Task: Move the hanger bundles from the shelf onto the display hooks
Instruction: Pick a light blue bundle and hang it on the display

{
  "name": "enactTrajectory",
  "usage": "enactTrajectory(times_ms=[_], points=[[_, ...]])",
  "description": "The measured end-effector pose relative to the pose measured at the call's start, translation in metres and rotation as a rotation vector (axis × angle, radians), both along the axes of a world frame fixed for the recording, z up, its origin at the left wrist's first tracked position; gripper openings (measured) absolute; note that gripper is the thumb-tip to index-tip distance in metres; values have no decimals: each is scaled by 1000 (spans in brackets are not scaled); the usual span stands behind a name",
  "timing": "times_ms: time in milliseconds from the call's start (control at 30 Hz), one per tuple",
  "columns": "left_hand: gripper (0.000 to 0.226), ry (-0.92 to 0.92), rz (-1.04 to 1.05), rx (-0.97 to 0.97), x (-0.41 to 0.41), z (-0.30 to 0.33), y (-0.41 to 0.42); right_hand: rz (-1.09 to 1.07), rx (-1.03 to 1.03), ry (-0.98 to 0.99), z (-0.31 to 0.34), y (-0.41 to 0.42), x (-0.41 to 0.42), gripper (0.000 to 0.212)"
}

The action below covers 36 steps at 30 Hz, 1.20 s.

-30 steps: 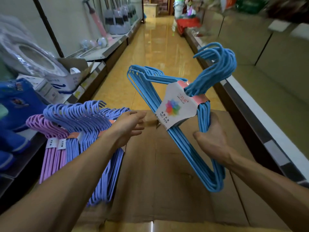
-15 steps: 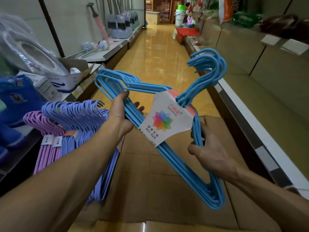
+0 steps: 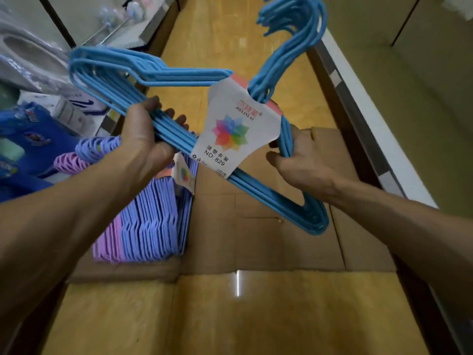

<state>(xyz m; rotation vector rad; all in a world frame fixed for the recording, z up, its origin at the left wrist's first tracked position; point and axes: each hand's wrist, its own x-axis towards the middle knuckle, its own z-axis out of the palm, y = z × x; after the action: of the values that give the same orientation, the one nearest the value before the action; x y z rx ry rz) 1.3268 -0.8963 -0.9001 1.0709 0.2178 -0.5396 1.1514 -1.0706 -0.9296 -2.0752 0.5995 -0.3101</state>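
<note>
A bundle of light blue hangers (image 3: 163, 73) with a white paper label (image 3: 233, 131) is held up in front of me, tilted, hooks pointing up right. My left hand (image 3: 146, 131) grips the bundle's lower bar on the left side. My right hand (image 3: 297, 160) grips the bundle's right arm just below the label. Below left, lilac hanger bundles (image 3: 151, 221) and pink-purple hanger bundles (image 3: 74, 162) hang in a row. The display hooks that carry them are hidden.
Flattened cardboard (image 3: 268, 239) covers the yellow floor (image 3: 230, 34) of a shop aisle. A low shelf with a white edge (image 3: 371, 129) runs along the right. On the left stand blue packaged goods (image 3: 30, 139), boxes and wrapped items.
My left hand went from reaching open to gripping the blue bundle's lower bar. The bundle has come closer and the view has tipped down toward the floor.
</note>
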Motion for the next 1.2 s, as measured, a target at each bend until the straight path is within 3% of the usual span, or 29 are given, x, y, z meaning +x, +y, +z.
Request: enactTrajectory(times_ms=[233,467,567,733,1200], points=[[13,40,37,-84,-19,135,9,45,-4,64,160,7,-22,58],[26,86,68,-150,-37,338,12,29,142,1,352,13,-35,47],[24,100,101,-88,-56,442,16,-13,138,18,444,19,-45,45],[15,62,49,-65,-72,556,29,-3,157,4,556,26,-61,39],[13,-43,118,-109,-115,744,83,33,99,-6,772,80,-98,42]])
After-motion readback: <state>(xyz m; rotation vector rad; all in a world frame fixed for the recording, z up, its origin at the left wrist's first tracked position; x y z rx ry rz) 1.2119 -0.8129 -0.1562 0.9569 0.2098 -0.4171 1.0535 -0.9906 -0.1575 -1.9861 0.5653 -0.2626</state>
